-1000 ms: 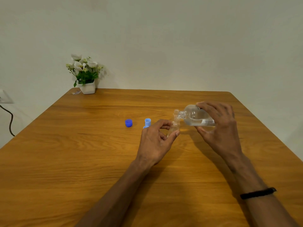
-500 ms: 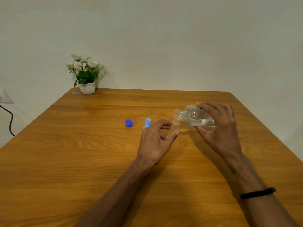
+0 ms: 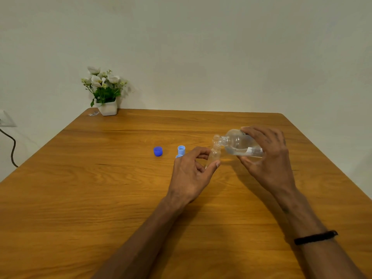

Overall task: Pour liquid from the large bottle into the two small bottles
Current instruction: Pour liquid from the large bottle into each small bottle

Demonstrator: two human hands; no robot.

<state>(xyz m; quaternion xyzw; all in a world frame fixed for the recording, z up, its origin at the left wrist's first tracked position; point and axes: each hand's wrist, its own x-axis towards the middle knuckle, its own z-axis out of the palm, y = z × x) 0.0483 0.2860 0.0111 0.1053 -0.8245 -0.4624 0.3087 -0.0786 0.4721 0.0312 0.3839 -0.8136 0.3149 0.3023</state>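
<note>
My right hand [image 3: 267, 158] grips the large clear bottle [image 3: 236, 144], tipped almost level with its open neck pointing left. Its neck rests over the mouth of a small clear bottle [image 3: 213, 155], which stands on the table pinched between the thumb and fingers of my left hand [image 3: 191, 174]. A second small clear bottle shows only as a rim [image 3: 216, 137] just behind the large bottle's neck. Left of my left hand stand a dark blue cap [image 3: 158, 151], a light blue cap [image 3: 181, 150] and another light blue cap [image 3: 178, 156] partly hidden by my fingers.
The wooden table [image 3: 100, 198] fills the view, its far edge against a pale wall. A white pot of flowers [image 3: 105, 91] sits at the far left corner. A wall socket and dark cable [image 3: 12, 148] hang left of the table. A black band circles my right wrist.
</note>
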